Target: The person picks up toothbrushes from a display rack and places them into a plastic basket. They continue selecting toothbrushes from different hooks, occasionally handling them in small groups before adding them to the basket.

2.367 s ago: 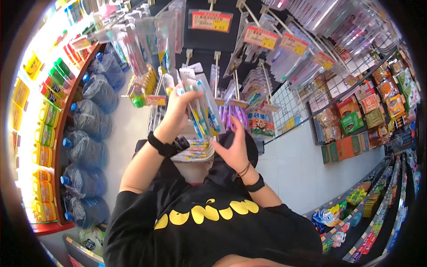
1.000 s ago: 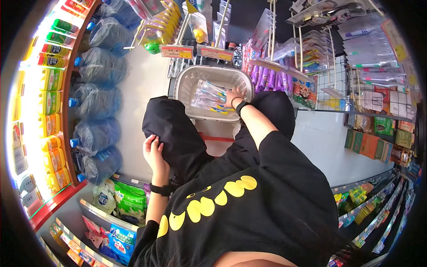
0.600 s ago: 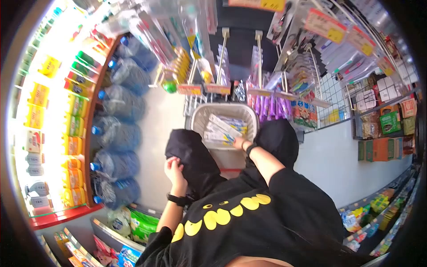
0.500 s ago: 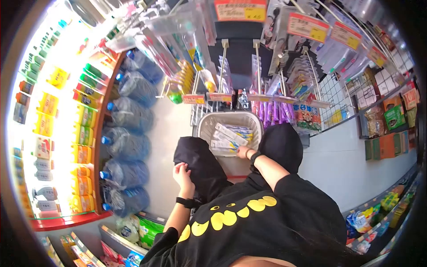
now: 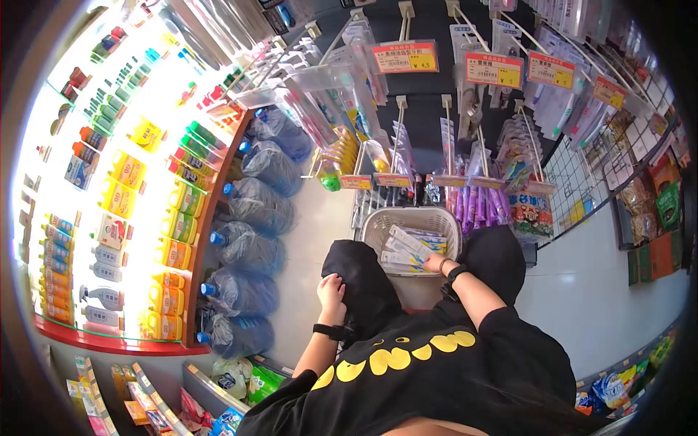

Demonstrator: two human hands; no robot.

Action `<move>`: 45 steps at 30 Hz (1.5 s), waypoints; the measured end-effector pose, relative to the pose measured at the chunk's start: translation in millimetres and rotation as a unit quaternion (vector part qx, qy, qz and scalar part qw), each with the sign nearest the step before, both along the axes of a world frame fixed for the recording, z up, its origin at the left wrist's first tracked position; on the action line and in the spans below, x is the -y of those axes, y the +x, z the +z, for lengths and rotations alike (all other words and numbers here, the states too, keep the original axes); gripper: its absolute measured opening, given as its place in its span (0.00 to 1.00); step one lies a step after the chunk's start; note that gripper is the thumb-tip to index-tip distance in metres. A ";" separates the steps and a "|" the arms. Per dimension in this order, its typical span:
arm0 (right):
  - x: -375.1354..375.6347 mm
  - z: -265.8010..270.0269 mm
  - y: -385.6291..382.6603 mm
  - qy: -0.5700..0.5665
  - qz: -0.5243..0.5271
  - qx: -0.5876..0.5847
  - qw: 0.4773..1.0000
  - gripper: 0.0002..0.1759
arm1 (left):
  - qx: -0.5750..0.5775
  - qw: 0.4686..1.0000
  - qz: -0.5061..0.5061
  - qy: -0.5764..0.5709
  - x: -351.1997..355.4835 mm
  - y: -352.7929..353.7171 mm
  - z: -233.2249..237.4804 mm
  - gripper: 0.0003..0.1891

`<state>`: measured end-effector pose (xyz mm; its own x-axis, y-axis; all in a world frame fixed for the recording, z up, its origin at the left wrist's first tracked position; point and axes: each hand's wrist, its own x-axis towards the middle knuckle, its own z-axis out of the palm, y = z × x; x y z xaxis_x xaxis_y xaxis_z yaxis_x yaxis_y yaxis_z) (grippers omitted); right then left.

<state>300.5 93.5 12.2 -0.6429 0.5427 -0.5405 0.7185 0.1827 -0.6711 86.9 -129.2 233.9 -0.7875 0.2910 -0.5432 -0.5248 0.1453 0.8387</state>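
Lowered since the earliest frame, both hands are down at the knees. Left hand (image 5: 331,293), fingers curled, nothing visible in it, rests on the left knee (image 5: 358,265). Right hand (image 5: 435,263) is nearer the flat packs (image 5: 408,244), touching one end; whether it grips, I cannot tell. They lie at its ten o'clock inside the basket (image 5: 372,231), the top one running ten to four. Beyond, purple packs (image 5: 478,207) hang at one o'clock.
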 end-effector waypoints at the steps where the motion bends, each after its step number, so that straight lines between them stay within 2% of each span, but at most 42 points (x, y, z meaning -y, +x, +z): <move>1: -1.6 13.7 -1.6 -0.024 -0.009 -0.043 0.999 0.17 | 0.034 0.999 -0.010 0.005 0.8 -2.7 4.2 0.05; 2: -5.2 28.6 -2.3 0.018 0.002 -0.062 0.998 0.18 | 0.055 0.997 -0.043 0.016 3.9 -8.2 9.1 0.07; 3: -4.2 71.3 -3.1 -0.009 -0.022 -0.096 0.995 0.19 | 0.056 0.997 -0.045 0.023 0.4 -12.9 18.6 0.07; 5: -1.9 136.6 1.7 -0.010 -0.042 -0.257 0.966 0.17 | 0.115 0.979 -0.132 0.108 4.4 -12.0 39.3 0.07; 7: 4.6 236.4 14.3 -0.006 -0.080 -0.377 0.923 0.13 | 0.082 0.974 -0.172 0.123 -5.2 -7.5 69.8 0.07; 9: 13.6 354.5 35.6 0.097 -0.067 -0.443 0.889 0.12 | 0.037 0.970 -0.199 0.136 -21.2 -3.5 102.9 0.07; 11: 26.8 462.1 59.7 0.257 -0.029 -0.471 0.843 0.12 | 0.011 0.961 -0.227 0.158 -38.8 -6.8 124.3 0.07; 13: 31.3 533.2 81.8 0.429 0.069 -0.478 0.764 0.14 | -0.016 0.951 -0.253 0.179 -54.8 -4.8 144.9 0.07; 14: 35.6 560.5 85.3 0.486 0.104 -0.519 0.696 0.14 | -0.051 0.939 -0.277 0.197 -60.8 -1.5 155.5 0.07; 15: 47.6 588.1 89.6 0.532 0.137 -0.509 0.663 0.12 | -0.087 0.925 -0.299 0.216 -65.0 2.2 164.0 0.07; 16: 57.7 608.3 92.9 0.577 0.170 -0.498 0.625 0.11 | -0.076 0.919 -0.312 0.228 -67.8 5.5 170.0 0.07; 17: 59.1 614.0 108.0 0.585 0.214 -0.498 0.603 0.14 | -0.066 0.909 -0.325 0.252 -67.8 8.7 171.5 0.07; 18: 78.9 633.0 119.5 0.574 0.227 -0.451 0.645 0.12 | -0.061 0.909 -0.328 0.248 -68.0 12.8 172.6 0.07; 19: 92.8 635.6 141.7 0.631 0.163 -0.369 0.662 0.13 | -0.056 0.910 -0.332 0.243 -65.7 16.4 172.9 0.07; 20: 100.5 657.9 105.3 0.644 0.104 -0.426 0.627 0.10 | -0.047 0.911 -0.335 0.235 -59.1 18.7 169.8 0.07; 23: 97.9 678.5 93.3 0.690 0.143 -0.487 0.516 0.09 | -0.027 0.928 -0.313 0.199 -39.5 17.9 149.2 0.07; 26: 96.3 687.4 81.1 0.681 0.196 -0.521 0.476 0.08 | -0.062 0.928 -0.308 0.201 -18.0 14.5 161.2 0.07; 29: 94.5 681.2 47.6 0.634 0.275 -0.543 0.478 0.08 | -0.055 0.947 -0.268 0.169 10.7 -2.0 146.6 0.07; 32: 79.2 686.5 14.6 0.552 0.327 -0.526 0.558 0.08 | -0.051 0.957 -0.225 0.177 19.1 -20.1 118.2 0.07; 35: 75.1 693.6 -13.5 0.453 0.378 -0.528 0.611 0.08 | -0.046 0.969 -0.198 0.140 17.3 -27.4 90.3 0.06; 41: 87.3 710.1 -35.1 0.247 0.535 -0.494 0.639 0.11 | -0.012 0.962 -0.223 0.154 3.7 -14.8 80.7 0.07; 42: 113.2 743.2 -35.0 0.151 0.513 -0.258 0.805 0.12 | -0.008 0.960 -0.231 0.157 2.1 -12.0 80.2 0.07; 43: 114.5 731.7 -40.8 0.178 0.540 -0.325 0.756 0.11 | -0.003 0.958 -0.238 0.160 0.0 -9.4 79.5 0.07; 45: 115.3 720.1 -44.8 0.189 0.537 -0.344 0.747 0.10 | 0.008 0.953 -0.255 0.164 -1.1 -3.4 78.3 0.07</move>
